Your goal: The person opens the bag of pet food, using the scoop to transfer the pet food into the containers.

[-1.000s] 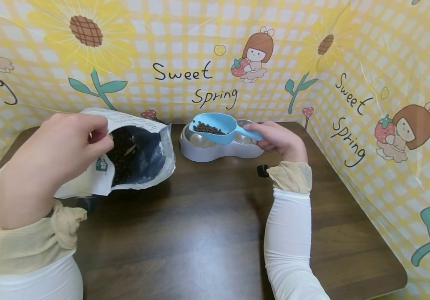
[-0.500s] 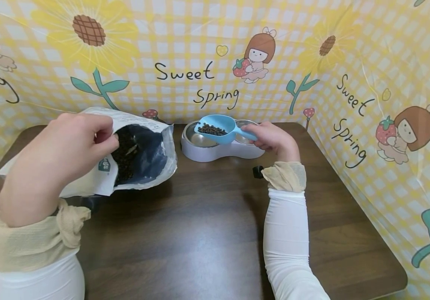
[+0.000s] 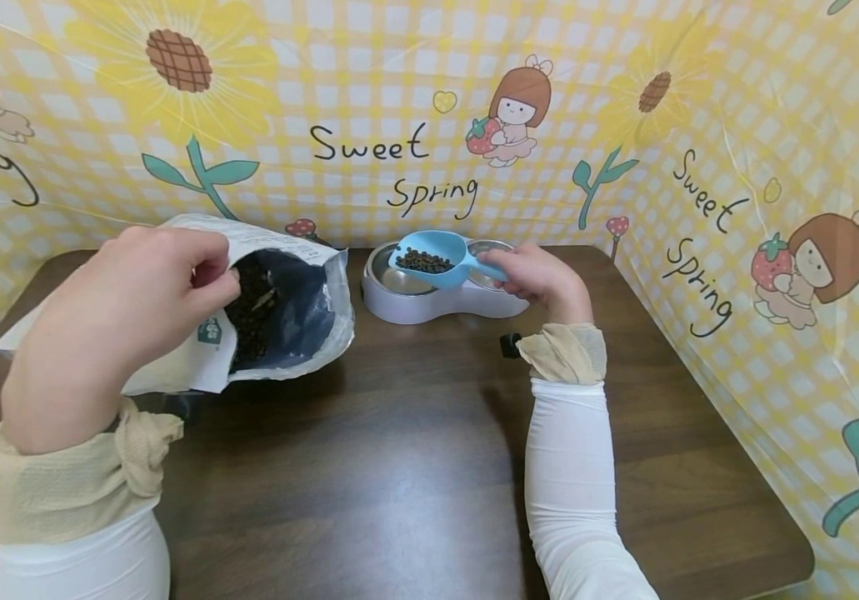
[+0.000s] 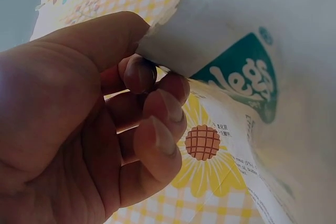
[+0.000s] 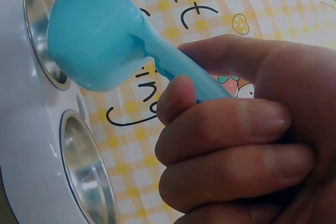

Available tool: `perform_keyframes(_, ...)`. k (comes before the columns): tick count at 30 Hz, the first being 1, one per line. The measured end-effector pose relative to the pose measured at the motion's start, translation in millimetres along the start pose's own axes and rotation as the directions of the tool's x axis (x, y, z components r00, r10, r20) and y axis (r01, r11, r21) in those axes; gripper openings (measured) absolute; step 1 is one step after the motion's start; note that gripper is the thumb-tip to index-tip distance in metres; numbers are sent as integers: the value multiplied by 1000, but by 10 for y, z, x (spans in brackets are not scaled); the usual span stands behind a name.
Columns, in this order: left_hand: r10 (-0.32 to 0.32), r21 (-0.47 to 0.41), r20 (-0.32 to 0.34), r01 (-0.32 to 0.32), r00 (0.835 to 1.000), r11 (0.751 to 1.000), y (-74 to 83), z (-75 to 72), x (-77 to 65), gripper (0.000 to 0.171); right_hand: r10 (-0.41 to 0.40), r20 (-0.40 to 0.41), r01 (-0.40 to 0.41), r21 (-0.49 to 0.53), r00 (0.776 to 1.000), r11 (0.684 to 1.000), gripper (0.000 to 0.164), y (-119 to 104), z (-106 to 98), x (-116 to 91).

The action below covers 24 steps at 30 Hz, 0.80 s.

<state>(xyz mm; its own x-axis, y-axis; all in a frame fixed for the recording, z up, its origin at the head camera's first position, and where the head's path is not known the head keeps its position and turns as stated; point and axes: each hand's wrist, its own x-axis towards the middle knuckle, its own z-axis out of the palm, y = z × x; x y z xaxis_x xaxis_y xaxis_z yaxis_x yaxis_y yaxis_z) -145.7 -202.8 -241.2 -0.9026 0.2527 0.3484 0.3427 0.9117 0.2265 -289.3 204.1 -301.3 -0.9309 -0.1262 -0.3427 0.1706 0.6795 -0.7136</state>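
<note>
With its fingers curled round the handle, my right hand (image 3: 545, 279) holds a light blue scoop (image 5: 94, 35). Brown kibble (image 3: 425, 262) lies in the scoop, which hovers over the left part of a pale double pet bowl (image 3: 429, 308) with two steel basins (image 5: 86, 171). My left hand (image 3: 122, 308) pinches the edge of an open white pet food bag (image 4: 236, 35) between thumb and fingers. The bag's mouth faces right, showing its dark lining (image 3: 297, 317) and a mass of dark kibble (image 3: 249, 321) inside.
The bag and bowl are at the far side of a brown wooden table (image 3: 369, 483). A yellow checked cloth (image 3: 369, 75) with flower and cartoon prints hangs close behind the bowl and along the right side.
Over the second, the scoop has moved slightly right in view with my right hand, most of it in the first half. The left hand and bag barely shift.
</note>
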Motion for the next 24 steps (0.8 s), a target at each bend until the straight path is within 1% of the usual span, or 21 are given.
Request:
perform_keyframes(5, 1, 1, 2, -1, 1000, 1000, -1, -1, -1, 35, -23, -2, 23, -11, 1000, 1000, 53, -17, 16, -15)
perform_keyframes(9, 1, 4, 4, -1, 1000, 1000, 2, -1, 0, 35, -29, -15, 29, -47, 999, 998, 53, -17, 15, -17)
perform_keyframes(16, -2, 5, 4, 2, 1000, 1000, 4, 1, 5, 35, -59, -12, 58, -98, 998, 994, 55, -18, 25, 11)
perform_keyframes(24, -2, 11, 10, 2, 1000, 1000, 4, 6, 8, 35, -71, -21, 68, -121, 997, 990, 53, -23, 32, 6)
